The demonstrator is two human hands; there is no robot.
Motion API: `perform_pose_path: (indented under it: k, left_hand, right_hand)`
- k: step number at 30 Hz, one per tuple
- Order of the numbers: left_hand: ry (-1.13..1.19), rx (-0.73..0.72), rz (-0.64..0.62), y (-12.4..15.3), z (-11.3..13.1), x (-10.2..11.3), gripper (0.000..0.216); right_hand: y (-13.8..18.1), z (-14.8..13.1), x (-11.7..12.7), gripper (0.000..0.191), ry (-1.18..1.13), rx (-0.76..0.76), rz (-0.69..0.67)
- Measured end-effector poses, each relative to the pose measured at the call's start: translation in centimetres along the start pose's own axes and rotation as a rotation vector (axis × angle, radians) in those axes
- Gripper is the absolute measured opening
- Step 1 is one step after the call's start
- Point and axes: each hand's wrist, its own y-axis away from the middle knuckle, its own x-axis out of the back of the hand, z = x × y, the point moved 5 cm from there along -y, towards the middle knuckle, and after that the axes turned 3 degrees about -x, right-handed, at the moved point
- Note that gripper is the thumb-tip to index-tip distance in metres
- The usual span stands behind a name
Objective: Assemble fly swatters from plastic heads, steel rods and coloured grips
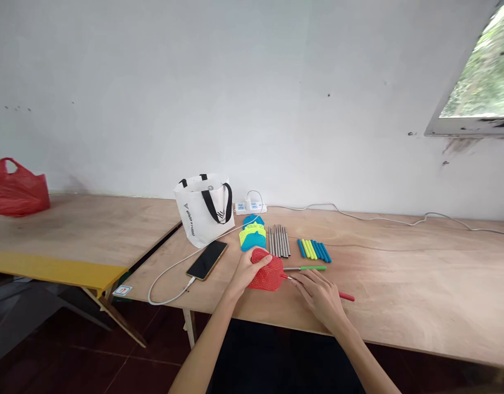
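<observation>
My left hand (245, 272) is closed on the red mesh head of a fly swatter (272, 277), thumb on top. Close to the swatter's neck, my right hand (320, 298) grips its thin metal rod. The fingers hide most of that rod, and its red handle (347, 297) sticks out beyond the hand. Just behind my right hand lies a metal rod with a green handle (313, 268). Blue and yellow swatter heads (254, 241) overlap behind my left hand. Beside them are several metal rods (279, 242) in a row, then several blue and yellow handle sleeves (313, 250).
A phone (207, 260) on a white charging cable (163, 302) lies at left. Behind it stands a white tote bag (194, 213), beside a power strip (258, 208) against the wall. A second table (91, 219) with a red plastic bag (22, 191) is further left, across a gap.
</observation>
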Motion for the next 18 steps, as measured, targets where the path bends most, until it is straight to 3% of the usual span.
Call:
perform_pose_path:
  k: [8,18]
  left_hand:
    - [-0.266,0.023,-0.152,-0.4,-2.1,3.0,0.036]
    - [-0.463,-0.111,-0.061,-0.8,-1.4,4.6,0.022]
  right_hand:
    - [0.7,3.7,-0.9,0.024,-0.025,-0.006,-0.227]
    - [1.1,6.7,-1.2,0.030,0.020,-0.063,-0.200]
